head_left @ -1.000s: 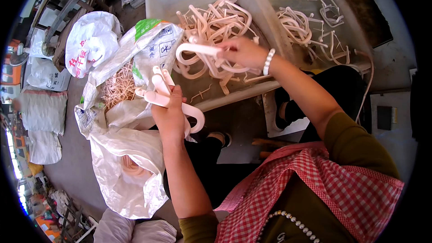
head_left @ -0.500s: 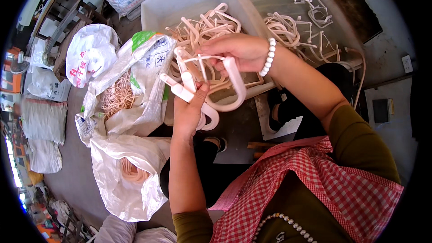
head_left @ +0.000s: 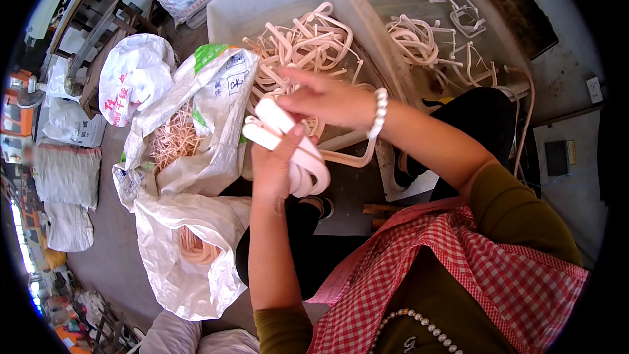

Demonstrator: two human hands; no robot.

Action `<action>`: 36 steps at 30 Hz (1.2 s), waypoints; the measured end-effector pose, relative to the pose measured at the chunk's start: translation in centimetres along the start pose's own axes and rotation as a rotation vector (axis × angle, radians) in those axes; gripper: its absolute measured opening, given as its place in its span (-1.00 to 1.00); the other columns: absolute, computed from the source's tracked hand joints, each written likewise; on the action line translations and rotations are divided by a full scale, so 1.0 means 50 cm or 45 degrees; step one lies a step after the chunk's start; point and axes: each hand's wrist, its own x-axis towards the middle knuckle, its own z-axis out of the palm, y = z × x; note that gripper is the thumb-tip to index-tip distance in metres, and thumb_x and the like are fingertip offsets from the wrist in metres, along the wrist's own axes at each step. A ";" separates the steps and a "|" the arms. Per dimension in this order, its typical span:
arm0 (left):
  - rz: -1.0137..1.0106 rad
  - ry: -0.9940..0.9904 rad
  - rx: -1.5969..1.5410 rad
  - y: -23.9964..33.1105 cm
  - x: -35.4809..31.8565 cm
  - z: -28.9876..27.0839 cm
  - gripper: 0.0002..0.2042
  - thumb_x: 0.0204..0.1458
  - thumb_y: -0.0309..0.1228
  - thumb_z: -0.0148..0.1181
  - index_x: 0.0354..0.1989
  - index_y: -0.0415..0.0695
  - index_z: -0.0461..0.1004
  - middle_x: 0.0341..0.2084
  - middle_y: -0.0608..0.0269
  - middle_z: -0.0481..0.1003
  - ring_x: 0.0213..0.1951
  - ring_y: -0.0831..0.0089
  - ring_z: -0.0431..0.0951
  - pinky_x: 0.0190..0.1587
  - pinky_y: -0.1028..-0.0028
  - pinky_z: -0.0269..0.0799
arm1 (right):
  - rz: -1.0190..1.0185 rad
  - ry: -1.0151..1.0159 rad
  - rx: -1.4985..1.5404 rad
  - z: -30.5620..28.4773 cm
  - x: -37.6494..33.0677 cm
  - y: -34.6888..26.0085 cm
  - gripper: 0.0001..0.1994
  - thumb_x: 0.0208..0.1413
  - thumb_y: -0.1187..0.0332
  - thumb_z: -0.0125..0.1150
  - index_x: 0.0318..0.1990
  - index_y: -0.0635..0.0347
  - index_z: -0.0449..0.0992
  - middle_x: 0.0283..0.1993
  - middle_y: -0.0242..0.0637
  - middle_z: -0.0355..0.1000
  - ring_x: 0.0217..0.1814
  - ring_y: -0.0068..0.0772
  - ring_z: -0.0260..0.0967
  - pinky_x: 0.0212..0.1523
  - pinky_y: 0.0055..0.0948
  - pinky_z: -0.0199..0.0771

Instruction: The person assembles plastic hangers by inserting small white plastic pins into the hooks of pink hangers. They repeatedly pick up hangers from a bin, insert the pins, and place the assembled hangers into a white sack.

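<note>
The left hand (head_left: 272, 165) is closed around a bundle of pale-pink, bent plastic strips (head_left: 308, 172) by the near edge of a whitish plastic tub (head_left: 242, 10) piled with similar pieces (head_left: 311, 42). The right hand (head_left: 327, 99) stretches its fingers across the bundle's top; its hold cannot be told. A green-patched white sack (head_left: 223, 101) contains thin pink sticks (head_left: 175, 141); a plain white sack (head_left: 160, 259) contains curved strips (head_left: 195, 248).

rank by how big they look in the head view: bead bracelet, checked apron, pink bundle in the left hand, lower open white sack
1. Checked apron
2. Lower open white sack
3. Pink bundle in the left hand
4. Bead bracelet
Apparent size only; the bundle looks nearer the camera than the sack.
</note>
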 end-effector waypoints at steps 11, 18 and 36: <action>0.081 -0.472 -0.469 0.049 -0.022 -0.097 -0.66 -0.02 -0.37 0.26 -0.09 -0.18 0.35 0.06 -0.43 0.26 -0.40 0.28 0.61 -0.34 0.43 0.59 | -0.035 -0.418 -0.092 -0.162 0.069 0.152 -0.50 0.08 0.25 0.25 0.15 0.24 0.30 0.04 -0.28 0.38 0.06 -0.52 0.33 0.11 -0.49 0.31; -0.002 -0.342 -0.404 0.049 -0.027 -0.094 -0.66 0.00 -0.41 0.24 -0.07 -0.20 0.32 0.13 -0.38 0.18 -0.18 0.07 0.58 -0.19 0.23 0.59 | 0.064 -0.231 0.063 -0.148 0.046 0.101 -0.73 0.19 0.36 0.09 -0.01 0.31 0.40 -0.24 -0.29 0.49 -0.28 -0.56 0.46 -0.22 -0.57 0.49; 0.262 0.028 -0.726 0.057 0.078 -0.051 -0.59 0.19 -0.29 0.01 0.13 -0.20 0.13 -0.03 -0.16 0.39 -0.26 0.42 0.50 -0.14 0.42 0.48 | -0.205 0.052 -0.190 -0.086 -0.019 0.315 -0.50 -0.03 0.28 0.33 0.05 0.25 0.33 -0.01 -0.23 0.36 -0.01 -0.38 0.32 -0.01 -0.38 0.36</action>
